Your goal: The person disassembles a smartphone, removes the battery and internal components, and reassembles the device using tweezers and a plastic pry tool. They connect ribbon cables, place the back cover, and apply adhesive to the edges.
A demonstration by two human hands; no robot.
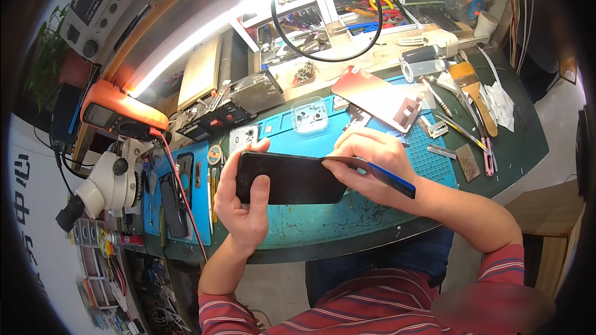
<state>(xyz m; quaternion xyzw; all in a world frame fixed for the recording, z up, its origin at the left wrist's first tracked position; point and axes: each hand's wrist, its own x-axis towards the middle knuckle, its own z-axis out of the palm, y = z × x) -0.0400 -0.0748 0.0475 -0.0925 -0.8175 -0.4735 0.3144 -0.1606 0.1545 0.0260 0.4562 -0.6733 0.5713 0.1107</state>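
My left hand grips a black smartphone by its left end, the thumb lying across the dark face and the fingers behind. The phone is held tilted above a blue work mat. In my right hand is a thin pry tool with a flat metal blade and a blue handle. Its blade tip meets the phone's upper edge near the right end. Whether the tip sits inside the seam cannot be made out. The right fingers hide part of the phone's right end.
Behind the hands lie a pinkish phone panel and a clear box of small parts. An orange multimeter and a white microscope stand left. At right are a brush and several hand tools. A black cable loop hangs above.
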